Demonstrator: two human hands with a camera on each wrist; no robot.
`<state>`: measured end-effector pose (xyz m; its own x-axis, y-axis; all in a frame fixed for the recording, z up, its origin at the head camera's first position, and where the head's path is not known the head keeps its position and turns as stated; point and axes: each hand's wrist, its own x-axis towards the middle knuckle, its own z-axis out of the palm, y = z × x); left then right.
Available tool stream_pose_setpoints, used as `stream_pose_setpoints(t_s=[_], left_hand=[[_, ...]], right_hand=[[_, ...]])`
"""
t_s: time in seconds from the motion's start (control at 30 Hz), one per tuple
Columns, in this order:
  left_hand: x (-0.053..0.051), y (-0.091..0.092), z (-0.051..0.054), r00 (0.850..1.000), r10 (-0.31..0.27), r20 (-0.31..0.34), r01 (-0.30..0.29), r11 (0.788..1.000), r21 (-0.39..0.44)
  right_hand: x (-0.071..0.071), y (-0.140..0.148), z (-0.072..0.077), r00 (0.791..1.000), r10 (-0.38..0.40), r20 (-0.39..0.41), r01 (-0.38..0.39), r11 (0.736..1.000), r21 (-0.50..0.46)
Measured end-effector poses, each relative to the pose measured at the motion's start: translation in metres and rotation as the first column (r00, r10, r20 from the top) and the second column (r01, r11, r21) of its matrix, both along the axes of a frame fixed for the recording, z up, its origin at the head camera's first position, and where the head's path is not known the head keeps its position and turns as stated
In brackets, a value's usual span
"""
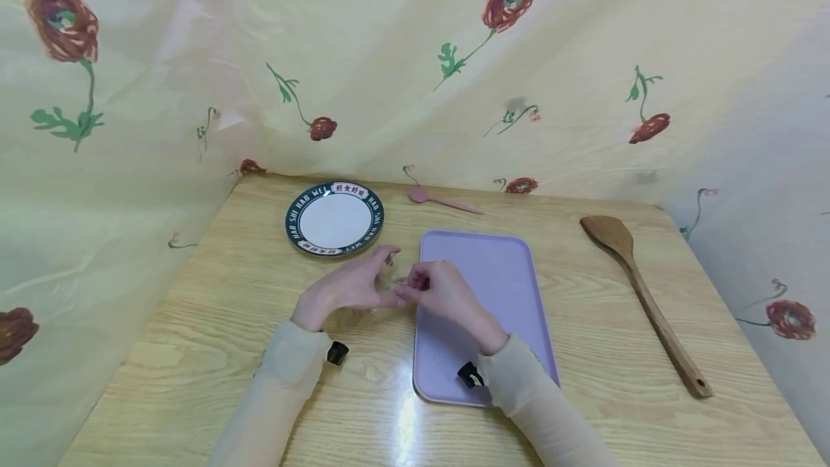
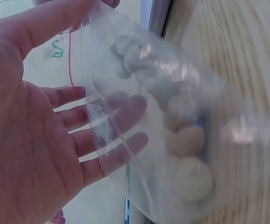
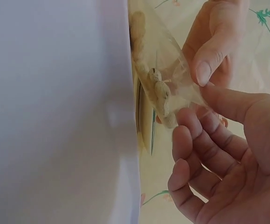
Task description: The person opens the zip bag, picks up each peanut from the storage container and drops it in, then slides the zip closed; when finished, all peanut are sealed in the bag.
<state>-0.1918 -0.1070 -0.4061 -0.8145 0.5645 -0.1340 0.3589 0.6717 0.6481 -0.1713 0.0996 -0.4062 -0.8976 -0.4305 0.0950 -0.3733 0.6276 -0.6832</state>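
A clear plastic bag of peanuts (image 2: pixel 186 140) hangs between my two hands, over the table just left of the lilac tray. In the left wrist view the peanuts lie in a row along its lower side, and a red line runs near the bag's mouth. My left hand (image 1: pixel 353 285) holds the bag near its top edge with the thumb, the fingers spread behind the clear film. With thumb and forefinger my right hand (image 1: pixel 447 294) pinches the bag's corner, close to the left thumb (image 3: pixel 203 72). From the head view the bag is blurred and partly hidden by the hands.
The lilac tray (image 1: pixel 493 272) lies under my right forearm. A plate with a dark patterned rim (image 1: pixel 301 240) sits behind my left hand. Farther back is a pink spoon (image 1: pixel 447 202); a wooden spatula (image 1: pixel 642 287) lies at the right. A flowered cloth (image 1: pixel 389 92) hangs behind the table.
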Motion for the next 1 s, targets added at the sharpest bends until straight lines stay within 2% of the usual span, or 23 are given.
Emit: stream_pose_setpoints(t_s=[0.23,0.33,0.47,0.67,0.87,1.0], left_hand=[[-0.002,-0.009,-0.001,1.000,-0.002,-0.010,0.003,0.998,0.058],[-0.003,-0.013,-0.004,1.000,-0.008,-0.009,0.009,0.993,0.120],[-0.004,-0.018,-0.008,1.000,-0.016,0.023,0.011,0.979,0.203],[-0.006,-0.023,-0.013,0.998,-0.010,0.066,-0.008,0.965,0.262],[-0.007,-0.024,-0.015,0.997,-0.021,0.073,-0.003,0.950,0.312],[-0.006,-0.024,-0.016,0.994,-0.001,0.112,-0.036,0.942,0.335]], right_hand=[[-0.001,0.001,0.001,0.999,-0.013,-0.041,0.012,0.999,-0.035],[-0.002,0.001,0.001,0.999,-0.027,-0.042,0.025,0.999,-0.049],[-0.002,0.001,0.000,0.998,-0.039,-0.046,0.036,0.997,-0.069],[-0.004,0.002,-0.001,0.998,-0.054,-0.032,0.050,0.992,-0.120],[-0.005,0.002,-0.003,0.998,-0.061,0.005,0.061,0.983,-0.173],[-0.006,0.001,-0.004,0.997,-0.070,0.033,0.075,0.973,-0.218]])
